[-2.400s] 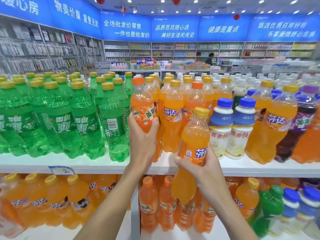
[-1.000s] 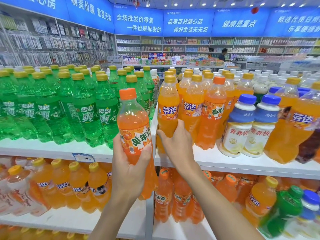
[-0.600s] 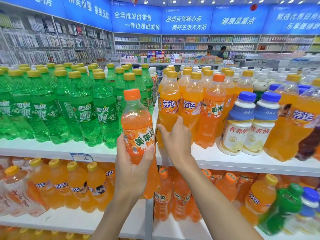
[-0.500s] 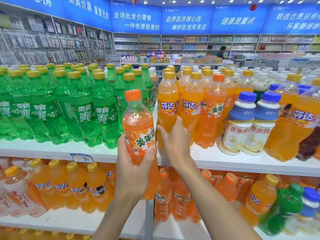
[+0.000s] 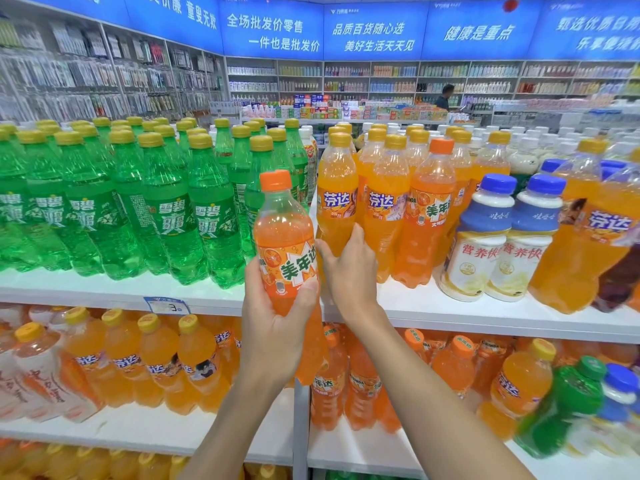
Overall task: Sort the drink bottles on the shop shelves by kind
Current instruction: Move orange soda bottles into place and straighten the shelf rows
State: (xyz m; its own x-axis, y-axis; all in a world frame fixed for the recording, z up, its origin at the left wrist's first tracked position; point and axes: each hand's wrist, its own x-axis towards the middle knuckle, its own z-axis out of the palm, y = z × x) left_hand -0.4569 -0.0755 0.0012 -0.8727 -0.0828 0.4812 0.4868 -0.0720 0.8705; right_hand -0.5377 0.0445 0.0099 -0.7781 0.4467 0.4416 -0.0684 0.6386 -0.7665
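We find the swap made. The yellow-capped orange bottle (image 5: pixel 337 202), which the right hand (image 5: pixel 351 271) carried in the air a couple of seconds ago, now stands at the front edge of the upper shelf (image 5: pixel 450 313). It is just beside the green bottles (image 5: pixel 173 216), in the place the orange-capped bottle (image 5: pixel 284 244) left. The right hand still wraps its fingers round that bottle's lower body; we judge it is steadying it before letting go. The left hand (image 5: pixel 273 327) clasps the orange-capped bottle round its label, upright and out in front of the shelf's edge, hardly moved in the last half second. For the sorting, this bottle now needs a place with its own kind. A matching bottle (image 5: pixel 429 216) stands further right in the same front row, and others like it stand on the lower shelf (image 5: pixel 349 452).
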